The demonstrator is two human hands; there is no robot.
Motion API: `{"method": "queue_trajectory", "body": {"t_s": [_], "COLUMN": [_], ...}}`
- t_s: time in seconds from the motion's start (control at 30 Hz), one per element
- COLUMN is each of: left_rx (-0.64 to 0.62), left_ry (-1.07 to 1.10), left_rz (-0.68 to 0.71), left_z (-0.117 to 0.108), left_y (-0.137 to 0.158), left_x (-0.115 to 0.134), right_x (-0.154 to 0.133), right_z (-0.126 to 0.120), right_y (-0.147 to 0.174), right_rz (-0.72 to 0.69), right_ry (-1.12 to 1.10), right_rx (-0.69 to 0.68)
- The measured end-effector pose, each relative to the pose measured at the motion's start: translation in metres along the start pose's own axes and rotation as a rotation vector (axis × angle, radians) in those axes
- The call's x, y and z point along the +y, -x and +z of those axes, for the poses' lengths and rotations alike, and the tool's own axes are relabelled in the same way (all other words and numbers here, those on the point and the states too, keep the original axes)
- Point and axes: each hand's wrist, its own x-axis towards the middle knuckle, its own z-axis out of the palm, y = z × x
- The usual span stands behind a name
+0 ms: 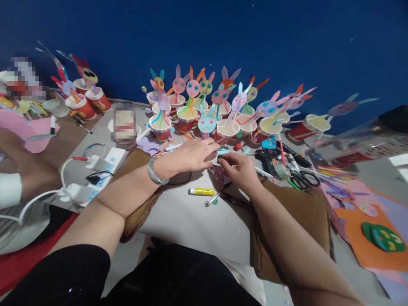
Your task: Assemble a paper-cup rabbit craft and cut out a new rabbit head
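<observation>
The person's left hand [199, 154] is gripping and mostly hiding a white-rimmed paper cup [213, 157]. At the right hand's [237, 169] fingertips, a tiny dark piece [219, 157] is showing too small to identify. Far left, pixelation is masking a pale, red-banded object [125, 123]. The left edge is cutting off a co-worker's white sleeve [9, 190]; the right edge, a black-capped clear plastic bottle [360, 142].

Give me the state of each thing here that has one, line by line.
Left hand: holding the near cup
Right hand: fingers bunched beside its rim
Red paper cups: mouths up, straw figures in them
Yellow tube: lying down
Power strip: plugs in it
Scissors: lying down, blade opening unclear
Clear bottle: black cap on
Orange sheet: flat, green pieces on top
</observation>
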Motion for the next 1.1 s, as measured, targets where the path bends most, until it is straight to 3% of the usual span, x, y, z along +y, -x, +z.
{"method": "queue_trajectory", "body": {"t_s": [0.73, 1.1], "left_rx": [-0.013, -0.011], "left_ry": [0.005, -0.014], "left_rz": [0.024, -0.007], "left_z": [0.0023, 0.0012], "left_y": [0.0011, 0.0015], "left_x": [0.0037, 0.0038], "right_x": [-0.0026, 0.0038], "right_z": [0.0017, 0.0039], "right_y": [0.0026, 0.0004], "right_rz": [-0.006, -0.011], "right_ry": [0.010, -0.082], "right_rx": [0.100, 0.081]}}
